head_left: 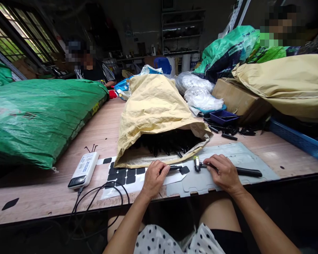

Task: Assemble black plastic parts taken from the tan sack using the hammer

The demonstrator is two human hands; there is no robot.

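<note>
A slim black part (175,168) sticks out to the right from my left hand (155,176), whose fingers are closed round it over the white sheet (141,186) of black stickers (122,174). My right hand (222,173) is closed on the handle of a hammer, near its head; the dark grip (249,172) runs out to the right. The yellow-and-black hammer head (196,164) is over the grey mat (230,153), left of my right fingers. Just behind both hands, an open yellow sack (153,106) shows many black parts (166,143) inside.
On the left lie a large green sack (39,120) and a white power bank (84,170) with a black cable. At the right are loose black parts (229,136), a purple tray (224,117), a cardboard box (240,100) and a blue basket (299,139). Two people are farther back.
</note>
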